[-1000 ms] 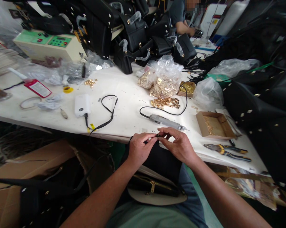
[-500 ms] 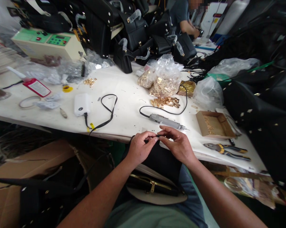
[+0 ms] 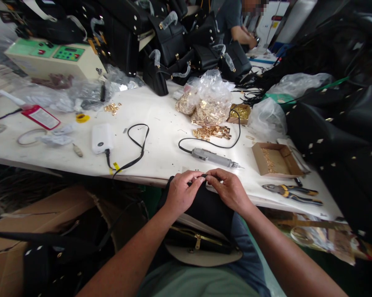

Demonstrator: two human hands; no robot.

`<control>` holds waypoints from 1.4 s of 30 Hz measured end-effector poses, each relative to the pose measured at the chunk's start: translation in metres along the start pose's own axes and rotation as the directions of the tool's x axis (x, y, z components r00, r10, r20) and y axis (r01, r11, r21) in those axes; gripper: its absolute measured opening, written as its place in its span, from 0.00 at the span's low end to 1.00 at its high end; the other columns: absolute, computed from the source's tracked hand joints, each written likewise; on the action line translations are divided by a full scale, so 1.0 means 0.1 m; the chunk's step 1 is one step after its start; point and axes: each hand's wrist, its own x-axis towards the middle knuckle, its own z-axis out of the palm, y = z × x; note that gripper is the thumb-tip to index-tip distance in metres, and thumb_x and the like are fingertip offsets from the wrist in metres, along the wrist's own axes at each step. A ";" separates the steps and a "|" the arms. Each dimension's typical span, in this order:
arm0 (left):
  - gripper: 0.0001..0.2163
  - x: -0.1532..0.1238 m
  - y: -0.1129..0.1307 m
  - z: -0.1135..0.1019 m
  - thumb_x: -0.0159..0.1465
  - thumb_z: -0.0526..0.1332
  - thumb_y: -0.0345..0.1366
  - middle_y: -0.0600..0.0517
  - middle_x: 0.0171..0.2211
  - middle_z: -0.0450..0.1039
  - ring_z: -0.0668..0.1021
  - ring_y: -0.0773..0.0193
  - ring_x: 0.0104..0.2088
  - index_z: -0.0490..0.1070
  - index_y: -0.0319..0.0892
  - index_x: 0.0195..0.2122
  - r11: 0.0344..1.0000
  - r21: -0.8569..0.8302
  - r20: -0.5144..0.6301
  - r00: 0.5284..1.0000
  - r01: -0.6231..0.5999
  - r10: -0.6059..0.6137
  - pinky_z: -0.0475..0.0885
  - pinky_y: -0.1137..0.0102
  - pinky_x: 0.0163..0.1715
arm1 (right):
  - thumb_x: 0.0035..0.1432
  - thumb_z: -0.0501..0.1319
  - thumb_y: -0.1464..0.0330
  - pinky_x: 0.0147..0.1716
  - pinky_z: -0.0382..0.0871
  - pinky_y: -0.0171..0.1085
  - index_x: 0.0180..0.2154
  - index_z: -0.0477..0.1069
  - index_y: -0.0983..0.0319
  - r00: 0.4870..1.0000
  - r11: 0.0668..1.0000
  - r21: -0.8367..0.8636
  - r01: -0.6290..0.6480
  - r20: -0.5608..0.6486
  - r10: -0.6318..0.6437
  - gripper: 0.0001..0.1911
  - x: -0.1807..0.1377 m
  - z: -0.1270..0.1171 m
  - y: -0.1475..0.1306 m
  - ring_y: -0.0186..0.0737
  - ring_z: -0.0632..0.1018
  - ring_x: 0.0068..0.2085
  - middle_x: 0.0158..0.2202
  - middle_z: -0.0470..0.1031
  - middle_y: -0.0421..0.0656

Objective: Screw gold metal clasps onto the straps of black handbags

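A black handbag (image 3: 218, 208) lies on my lap against the table's front edge, its light lining and gold zip (image 3: 198, 239) facing me. Above its far end, my left hand (image 3: 183, 190) and my right hand (image 3: 230, 190) meet, fingertips nearly touching. Both are closed in a pinch on a thin black strip (image 3: 204, 175). Whether this strip is joined to the bag I cannot tell; the fingers cover most of it. Just beyond the hands, a grey electric screwdriver (image 3: 212, 157) rests on the table with its bit pointing right.
Right of the hands are pliers (image 3: 292, 193) and a cardboard tray (image 3: 261, 159) of small parts. Gold fittings (image 3: 212, 132) lie before plastic bags (image 3: 212, 99). A white power box (image 3: 101, 139) with a cable sits left. Black handbags (image 3: 170, 45) stack behind; a person works at the back.
My right hand's raised forefinger has come down and curled in toward the black strip. The left hand keeps its pinch. The whole view has shifted slightly.
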 end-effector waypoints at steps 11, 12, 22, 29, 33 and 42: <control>0.07 0.04 0.13 0.03 0.65 0.63 0.32 0.54 0.35 0.85 0.84 0.62 0.34 0.82 0.47 0.39 0.997 -0.010 -0.002 0.997 0.078 -0.078 0.77 0.69 0.38 | 0.70 0.58 0.63 0.40 0.69 0.39 0.40 0.78 0.57 0.997 0.983 -0.168 0.071 -0.002 -0.072 0.11 -0.04 -0.01 -0.02 0.42 0.79 0.37 0.37 0.81 0.42; 0.07 0.04 0.14 0.04 0.65 0.63 0.32 0.54 0.35 0.85 0.84 0.62 0.34 0.81 0.47 0.39 0.996 -0.018 -0.002 0.996 0.088 -0.088 0.77 0.69 0.38 | 0.69 0.58 0.63 0.40 0.69 0.39 0.39 0.78 0.57 0.998 0.987 -0.153 0.058 -0.010 -0.060 0.11 -0.04 0.00 -0.02 0.42 0.79 0.37 0.37 0.81 0.42; 0.07 0.18 0.07 -0.08 0.67 0.62 0.37 0.54 0.38 0.84 0.83 0.63 0.37 0.81 0.46 0.40 0.983 -0.152 0.122 0.989 0.102 -0.083 0.76 0.72 0.40 | 0.60 0.65 0.63 0.35 0.69 0.36 0.38 0.79 0.59 0.992 0.984 0.119 -0.129 0.001 0.130 0.08 0.00 0.03 0.05 0.40 0.78 0.33 0.33 0.81 0.39; 0.08 0.26 0.08 -0.10 0.67 0.62 0.38 0.54 0.33 0.83 0.82 0.63 0.32 0.81 0.45 0.39 0.977 -0.127 0.201 0.969 0.171 -0.144 0.75 0.72 0.35 | 0.57 0.66 0.66 0.35 0.69 0.35 0.40 0.76 0.61 0.982 0.948 0.255 -0.188 0.070 0.176 0.09 0.01 0.04 0.07 0.40 0.80 0.36 0.36 0.82 0.41; 0.08 0.27 0.08 -0.13 0.68 0.61 0.38 0.53 0.35 0.84 0.83 0.62 0.34 0.81 0.45 0.40 0.983 -0.121 0.248 0.963 0.138 -0.105 0.75 0.72 0.36 | 0.57 0.66 0.67 0.32 0.67 0.33 0.43 0.76 0.60 0.980 0.943 0.267 -0.200 0.064 0.190 0.11 -0.01 0.04 0.08 0.38 0.80 0.35 0.37 0.83 0.41; 0.15 0.29 0.11 -0.22 0.63 0.62 0.30 0.54 0.38 0.84 0.84 0.62 0.38 0.78 0.47 0.50 0.992 0.015 0.374 0.919 0.127 -0.124 0.76 0.72 0.40 | 0.56 0.66 0.67 0.29 0.65 0.32 0.47 0.74 0.61 0.976 0.945 0.243 -0.218 0.046 0.213 0.16 -0.01 0.06 0.08 0.36 0.77 0.29 0.34 0.83 0.41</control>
